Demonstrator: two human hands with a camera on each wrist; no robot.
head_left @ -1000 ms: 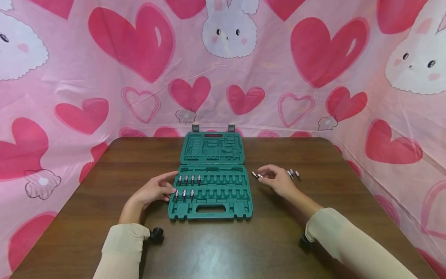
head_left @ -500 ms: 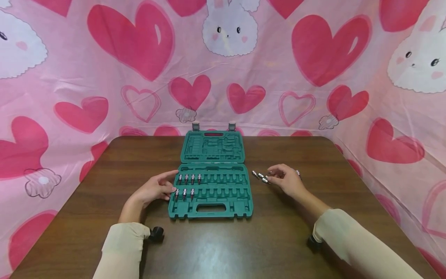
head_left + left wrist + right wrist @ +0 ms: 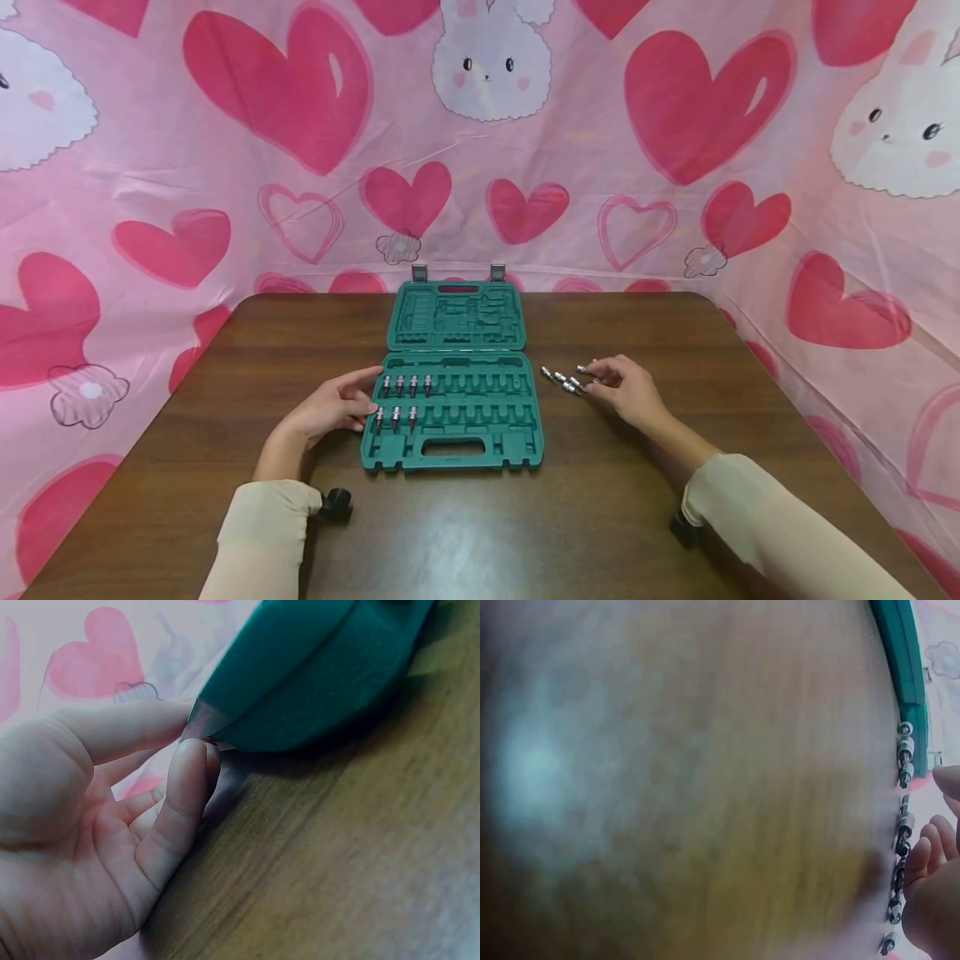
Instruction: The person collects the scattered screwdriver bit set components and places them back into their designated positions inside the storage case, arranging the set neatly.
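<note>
A green socket-bit case (image 3: pixel 452 408) lies unfolded, with several chrome-ended socket bits (image 3: pixel 400 386) in the left slots of both rows. At its left edge, my left hand (image 3: pixel 330 408) pinches the rim between thumb and fingers; the left wrist view shows the fingertips (image 3: pixel 191 754) right at the green edge (image 3: pixel 300 682). To the right of the case, my right hand (image 3: pixel 626 392) hovers low with thumb and index finger apart. A bit (image 3: pixel 581 369) lies at its index fingertip, and loose socket bits (image 3: pixel 567 387) lie by the thumb. In the right wrist view, bits (image 3: pixel 905 825) line up beside the curled fingers (image 3: pixel 934 847).
The case lid (image 3: pixel 456 317) lies folded back, its moulded recesses showing, two grey latches (image 3: pixel 498 272) at the far edge. A brown wooden table (image 3: pixel 465 533) bears everything. Behind it hangs a pink cloth (image 3: pixel 585 225) with hearts and rabbits.
My right hand has moved rightward from beside the case, uncovering several bits on the table and covering those farther right. My left hand stays on the case's edge.
</note>
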